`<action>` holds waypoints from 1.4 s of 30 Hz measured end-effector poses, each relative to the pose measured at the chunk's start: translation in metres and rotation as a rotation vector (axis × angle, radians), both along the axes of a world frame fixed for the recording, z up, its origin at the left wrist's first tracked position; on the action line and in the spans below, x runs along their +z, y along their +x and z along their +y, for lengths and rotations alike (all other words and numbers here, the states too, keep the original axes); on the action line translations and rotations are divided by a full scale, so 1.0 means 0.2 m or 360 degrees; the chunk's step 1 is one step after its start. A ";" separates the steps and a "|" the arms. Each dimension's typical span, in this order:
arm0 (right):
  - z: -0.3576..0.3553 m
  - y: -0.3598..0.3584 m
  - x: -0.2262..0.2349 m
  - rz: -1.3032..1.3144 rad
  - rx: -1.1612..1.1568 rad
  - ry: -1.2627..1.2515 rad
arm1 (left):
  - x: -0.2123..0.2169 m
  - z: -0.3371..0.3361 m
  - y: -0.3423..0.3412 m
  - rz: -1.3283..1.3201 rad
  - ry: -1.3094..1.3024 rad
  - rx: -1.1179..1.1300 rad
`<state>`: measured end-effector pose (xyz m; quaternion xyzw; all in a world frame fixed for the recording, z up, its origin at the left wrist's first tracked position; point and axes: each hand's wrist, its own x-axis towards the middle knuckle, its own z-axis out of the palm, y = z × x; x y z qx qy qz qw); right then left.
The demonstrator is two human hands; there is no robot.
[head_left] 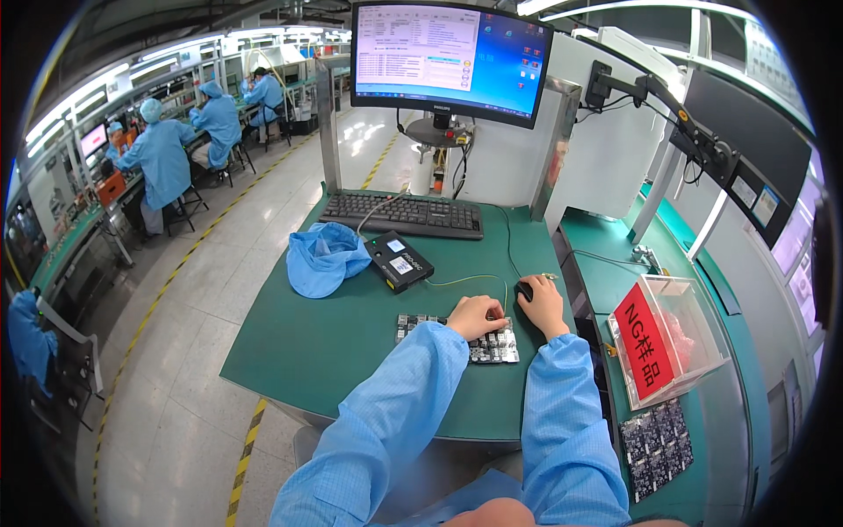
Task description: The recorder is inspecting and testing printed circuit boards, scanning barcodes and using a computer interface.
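On the green-topped table lies a panel of small circuit boards [493,350], with light metallic parts on it. My left hand [477,318] is over its upper edge, fingers curled together; whatever they pinch is hidden. A thin yellow-green wire [470,279] runs from a black box [399,262] with white labels and ends near those fingertips. Just to the right, my right hand [543,307] is closed over a black computer mouse [524,290], fingers on its top. Both forearms wear light blue sleeves.
A blue cap [327,259] lies left of the black box. Behind are a black keyboard [404,215] and a lit monitor [450,60]. On the right-hand bench, a clear box with a red label [644,342] stands by a dark circuit panel [657,450]. Several blue-clothed people work far left.
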<state>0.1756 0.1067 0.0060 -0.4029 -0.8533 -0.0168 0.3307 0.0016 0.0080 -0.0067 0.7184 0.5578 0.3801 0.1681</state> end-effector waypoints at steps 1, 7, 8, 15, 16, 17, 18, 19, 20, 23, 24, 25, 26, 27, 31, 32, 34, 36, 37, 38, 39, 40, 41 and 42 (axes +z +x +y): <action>0.00 0.00 0.00 0.0002 0.0001 0.0010 | 0.00 0.00 0.00 -0.0002 -0.0002 0.0002; 0.01 0.01 -0.03 -0.0004 -0.0001 -0.0005 | -0.02 0.00 0.01 -0.0021 0.0002 -0.0008; 0.01 0.01 -0.04 -0.0010 -0.0006 -0.0013 | -0.03 0.01 0.01 -0.0030 -0.0039 -0.0009; 0.02 -0.02 0.01 0.0015 0.0037 -0.0001 | 0.01 0.01 -0.02 -0.0008 -0.0008 0.0015; 0.03 -0.01 0.01 0.0024 0.0057 -0.0014 | 0.02 0.01 -0.01 -0.0003 -0.0009 0.0006; 0.03 0.00 0.01 0.0032 0.0045 -0.0011 | 0.03 0.02 0.00 -0.0026 -0.0051 -0.0009; 0.01 0.01 0.03 0.0111 0.0026 0.0165 | 0.04 0.02 0.01 -0.0050 -0.0099 -0.0024; -0.02 0.02 0.07 0.0192 0.0007 0.0341 | 0.04 0.02 0.01 -0.0042 -0.0100 -0.0035; -0.04 0.05 0.12 0.0275 0.0012 0.0384 | 0.04 0.01 0.02 -0.0016 -0.0110 -0.0032; -0.36 0.14 0.41 0.0606 -0.0076 0.0572 | 0.02 -0.03 -0.02 0.0019 -0.0129 0.0004; -0.53 0.22 0.48 0.0748 -0.0164 0.0640 | 0.02 -0.04 -0.02 0.0010 -0.0122 0.0025; -0.68 0.35 0.46 0.0817 -0.0360 0.0731 | 0.03 -0.05 -0.02 0.0016 -0.0119 0.0022; -0.85 0.48 0.44 0.0871 -0.0425 0.0805 | 0.03 -0.05 -0.02 -0.0008 -0.0120 0.0024; -0.99 0.68 0.39 0.0729 -0.0696 0.0918 | 0.04 -0.04 0.02 -0.0037 -0.0111 -0.0003; -1.37 1.32 0.21 -0.0102 -0.1436 0.0330 | 0.02 -0.02 0.00 0.0019 0.0001 0.0011; -1.43 1.49 0.18 -0.0208 -0.1665 0.0105 | 0.02 -0.01 -0.01 -0.0016 -0.0030 -0.0003; -1.56 1.83 0.08 -0.0539 -0.2172 -0.0142 | 0.06 -0.02 0.00 -0.0075 -0.0049 -0.0018; -1.62 2.02 -0.02 -0.0730 -0.2529 -0.0358 | 0.05 0.00 0.00 -0.0122 -0.0084 -0.0020; -1.63 2.06 -0.07 -0.0731 -0.2524 -0.0343 | 0.04 0.00 0.00 -0.0132 -0.0077 -0.0013; -1.64 2.11 -0.12 -0.0533 -0.2397 -0.0510 | 0.03 0.00 0.01 -0.0073 -0.0065 -0.0016; -1.62 2.14 -0.18 -0.0332 -0.2253 -0.0668 | 0.03 0.01 0.01 -0.0010 -0.0047 -0.0012; -1.61 2.15 -0.23 -0.0496 -0.2310 -0.0647 | 0.02 0.01 0.00 -0.0051 -0.0100 -0.0028; -1.59 2.18 -0.25 -0.0487 -0.2298 -0.0631 | 0.00 0.01 0.00 -0.0052 -0.0084 -0.0015; -1.60 2.16 -0.26 -0.0450 -0.2286 -0.0553 | -0.02 -0.01 0.00 -0.0028 0.0041 -0.0005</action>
